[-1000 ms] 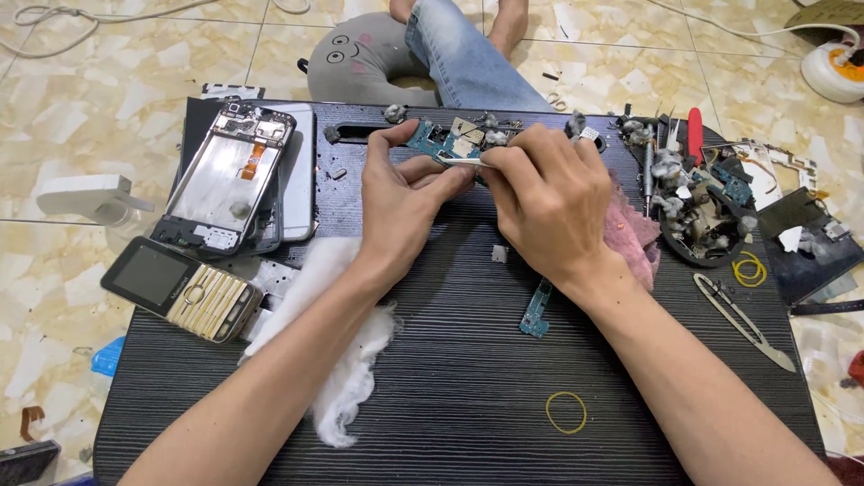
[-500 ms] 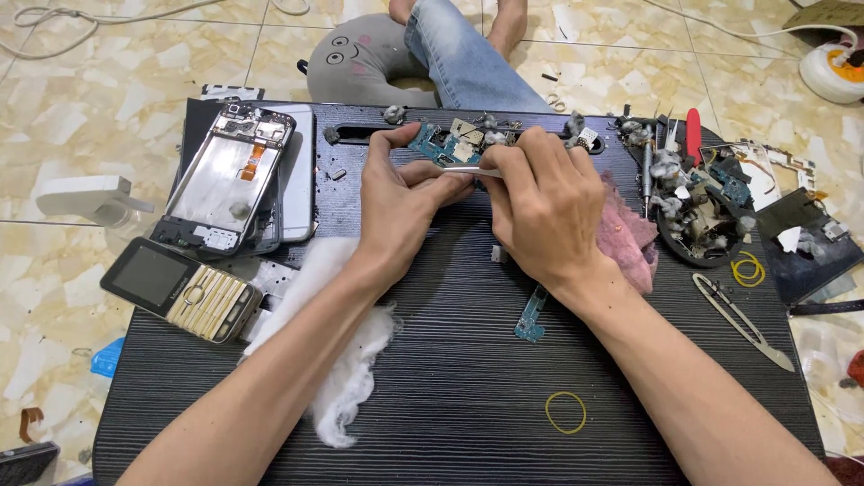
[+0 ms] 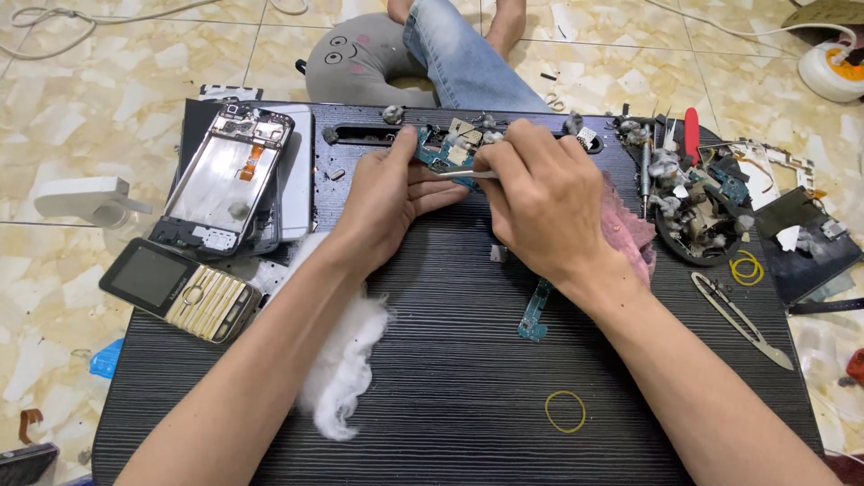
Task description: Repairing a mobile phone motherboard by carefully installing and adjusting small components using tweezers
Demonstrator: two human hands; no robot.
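My left hand [image 3: 389, 200] grips a blue-green phone circuit board [image 3: 447, 148] at the far middle of the dark table [image 3: 450, 360], fingers curled around its left side. My right hand [image 3: 544, 200] holds thin metal tweezers [image 3: 466, 174] whose tips touch the board from the right. Both hands meet over the board. A wad of white cotton [image 3: 342, 355] lies under my left forearm. A smaller blue board strip [image 3: 535, 310] lies on the table below my right wrist.
An opened phone frame [image 3: 227, 180] and a keypad phone [image 3: 180, 290] lie at left. A pink cloth [image 3: 630, 229], a dish of parts [image 3: 697, 216], screwdrivers, loose tweezers [image 3: 742, 308] and yellow rubber bands [image 3: 565, 411] lie at right. A grey neck pillow [image 3: 360, 63] and a person's leg lie beyond.
Both hands stay on the board; my right hand has shifted slightly with the tweezers against it. Nothing else has moved.
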